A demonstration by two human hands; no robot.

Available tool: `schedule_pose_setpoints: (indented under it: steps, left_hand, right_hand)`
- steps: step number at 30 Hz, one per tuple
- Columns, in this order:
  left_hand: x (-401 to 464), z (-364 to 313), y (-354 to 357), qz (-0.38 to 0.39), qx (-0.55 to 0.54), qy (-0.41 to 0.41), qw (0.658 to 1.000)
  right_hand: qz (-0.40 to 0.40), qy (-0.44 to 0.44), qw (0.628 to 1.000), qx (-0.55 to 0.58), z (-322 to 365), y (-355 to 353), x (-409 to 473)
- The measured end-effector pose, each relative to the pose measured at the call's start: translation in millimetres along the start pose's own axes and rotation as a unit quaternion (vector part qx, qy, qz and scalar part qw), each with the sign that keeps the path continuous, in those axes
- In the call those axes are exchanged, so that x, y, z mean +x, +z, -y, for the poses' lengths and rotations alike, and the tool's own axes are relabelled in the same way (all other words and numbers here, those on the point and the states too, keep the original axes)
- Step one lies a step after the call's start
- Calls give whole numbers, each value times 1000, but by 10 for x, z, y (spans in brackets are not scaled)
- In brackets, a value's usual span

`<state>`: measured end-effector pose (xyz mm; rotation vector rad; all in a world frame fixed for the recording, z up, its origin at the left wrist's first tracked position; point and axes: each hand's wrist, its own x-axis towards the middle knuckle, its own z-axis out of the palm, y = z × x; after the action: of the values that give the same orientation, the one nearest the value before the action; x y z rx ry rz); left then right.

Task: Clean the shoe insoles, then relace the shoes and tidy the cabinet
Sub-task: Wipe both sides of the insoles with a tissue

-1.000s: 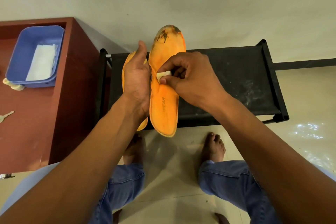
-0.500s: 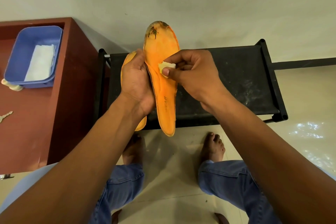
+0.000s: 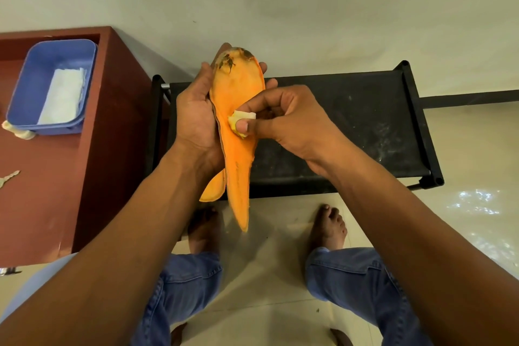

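While our left hand [image 3: 196,121] grips an orange insole [image 3: 236,132] from the side, thumb on one edge and fingertips curling round the far edge near the toe, we hold it upright over the black rack [image 3: 351,132], heel end hanging down toward the floor. The toe end at the top carries dark smudges. Behind it, in the same hand, we see part of a second orange insole [image 3: 212,188], its heel poking out below our wrist. Our right hand [image 3: 283,118] pinches a small pale wad of wipe [image 3: 241,118] between thumb and fingers and presses it against the middle of the front insole's face.

The rack's top shelf is black fabric in a black tube frame, marked with pale dust. To the left stands a reddish-brown wooden surface [image 3: 42,191], and on it a blue plastic tub [image 3: 36,78] with a folded white cloth [image 3: 63,95] lying inside. A cream-coloured object sticks out from under the tub's near corner; we cannot tell what it is. A key [image 3: 8,178] lies nearer on the same surface. Below, we see our bare feet on pale floor tiles and blue jeans at the knees.
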<state>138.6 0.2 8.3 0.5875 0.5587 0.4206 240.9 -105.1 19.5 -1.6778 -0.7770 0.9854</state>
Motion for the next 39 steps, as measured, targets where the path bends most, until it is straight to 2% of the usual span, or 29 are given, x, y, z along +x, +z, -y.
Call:
schedule_pose_setpoints:
  steps: [4, 11, 17, 22, 32, 39]
  left_hand:
    - [-37, 16, 57, -19, -21, 9, 1000]
    - [-158, 103, 210, -86, 66, -44, 993]
    - [-237, 175, 299, -85, 86, -78, 990]
    - [-266, 231, 369, -79, 97, -91, 988]
    - [-167, 15, 208, -133, 24, -44, 990]
    - [-194, 117, 257, -119, 50, -63, 990]
  right_hand:
    - [-76, -40, 992, -89, -38, 123, -13]
    - [-256, -98, 932, -237, -143, 154, 55]
    - [-313, -127, 909, -243, -185, 44, 121]
    - [-312, -104, 925, -192, -219, -51, 202]
    - [-162, -119, 966, -165, -63, 279, -36]
    - [-217, -129, 946, -204, -109, 220, 8]
